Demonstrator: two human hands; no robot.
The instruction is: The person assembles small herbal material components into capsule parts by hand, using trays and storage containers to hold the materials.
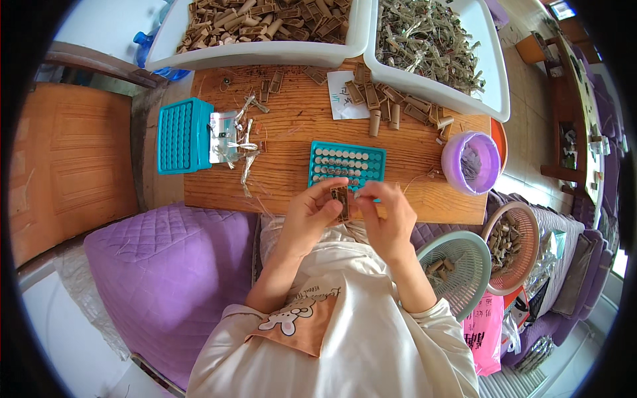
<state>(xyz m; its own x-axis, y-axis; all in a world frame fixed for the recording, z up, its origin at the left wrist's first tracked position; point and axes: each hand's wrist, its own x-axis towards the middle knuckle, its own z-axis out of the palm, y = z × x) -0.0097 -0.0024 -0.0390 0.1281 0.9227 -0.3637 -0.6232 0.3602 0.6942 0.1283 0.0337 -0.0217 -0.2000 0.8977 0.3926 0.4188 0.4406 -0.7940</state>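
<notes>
Left hand (pixel 306 215) and right hand (pixel 386 215) both pinch a small brown slotted piece (pixel 340 201), fingers clamped on its sides. It hangs just off the desk's (pixel 292 179) near edge, below the teal tray (pixel 346 165).

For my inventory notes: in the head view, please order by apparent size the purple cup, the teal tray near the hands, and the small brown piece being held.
1. teal tray
2. purple cup
3. small brown piece

Teal tray (pixel 346 164), lilac bowl (pixel 470 163), quilted purple cushion (pixel 169 265).
</notes>
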